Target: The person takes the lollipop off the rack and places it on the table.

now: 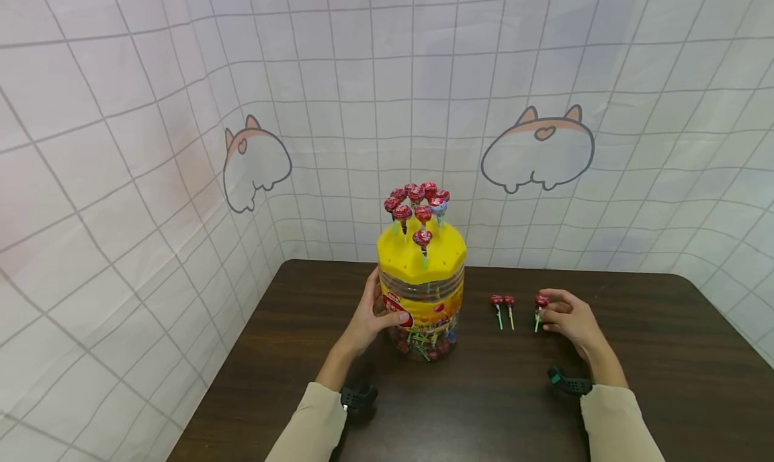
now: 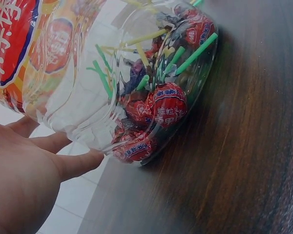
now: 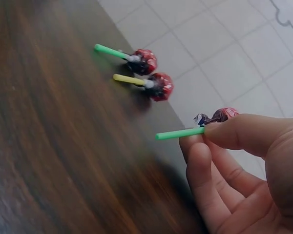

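A clear plastic jar (image 1: 432, 307) with a yellow lid (image 1: 399, 259) stands upright on the table. Several red-wrapped lollipops (image 1: 422, 238) stick up from the lid, and more lie loose in the jar's bottom, seen closely in the left wrist view. My left hand (image 1: 365, 324) grips the jar's left side, thumb across the label. To the right, my right hand (image 1: 571, 322) pinches a lollipop by its green stick (image 3: 180, 133), just below the wrapped head, between thumb and fingers. Two other lollipops (image 3: 158, 87) lie side by side between the jar and my right hand.
The dark wooden table (image 1: 484, 395) ends at a back edge close behind the jar. Behind it hangs a white gridded cloth (image 1: 363, 146) with cartoon animal drawings, which also runs along the left side. A black band (image 1: 571, 383) is on each wrist.
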Demonstrator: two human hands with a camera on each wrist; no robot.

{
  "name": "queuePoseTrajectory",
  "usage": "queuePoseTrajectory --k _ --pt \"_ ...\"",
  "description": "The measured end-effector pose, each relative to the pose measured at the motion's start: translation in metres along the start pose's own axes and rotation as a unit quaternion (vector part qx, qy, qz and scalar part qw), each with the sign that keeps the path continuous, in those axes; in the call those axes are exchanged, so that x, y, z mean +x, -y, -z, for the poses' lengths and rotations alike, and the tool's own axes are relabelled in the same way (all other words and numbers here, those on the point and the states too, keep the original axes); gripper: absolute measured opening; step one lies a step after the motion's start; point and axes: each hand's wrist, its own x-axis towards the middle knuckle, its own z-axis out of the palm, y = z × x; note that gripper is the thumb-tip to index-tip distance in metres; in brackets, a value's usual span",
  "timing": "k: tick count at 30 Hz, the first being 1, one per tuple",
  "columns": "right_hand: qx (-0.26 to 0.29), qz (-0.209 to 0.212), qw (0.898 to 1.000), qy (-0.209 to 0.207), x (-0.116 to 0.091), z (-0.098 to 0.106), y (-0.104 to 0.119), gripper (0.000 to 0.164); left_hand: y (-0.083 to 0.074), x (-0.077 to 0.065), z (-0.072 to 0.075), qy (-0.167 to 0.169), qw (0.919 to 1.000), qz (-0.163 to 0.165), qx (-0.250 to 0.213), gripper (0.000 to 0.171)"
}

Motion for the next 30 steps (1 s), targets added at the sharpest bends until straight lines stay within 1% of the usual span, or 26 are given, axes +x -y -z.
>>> queuePoseTrajectory --k 8,11,16,22,30 --pt "-0.086 0.011 0.996 -0.011 0.012 -0.011 -0.003 0.051 0.003 0.000 0.001 0.002 1.0000 0.003 0.001 0.099" --pt "-0.120 0.016 0.993 -0.016 0.015 -0.015 -0.002 0.049 0.004 0.000 0.001 0.003 1.0000 -0.001 0.002 0.098" --pt "-0.176 0.031 0.984 -0.022 0.020 -0.019 0.001 0.044 0.004 0.001 0.001 0.004 1.0000 -0.005 0.003 0.098" --pt "-0.196 0.039 0.980 -0.019 0.023 -0.022 0.003 0.043 0.003 0.001 0.001 0.002 1.0000 -0.003 0.002 0.099" --pt "-0.217 0.033 0.975 -0.014 0.025 -0.024 0.000 0.042 0.005 0.001 0.002 0.004 1.0000 -0.004 0.004 0.097"
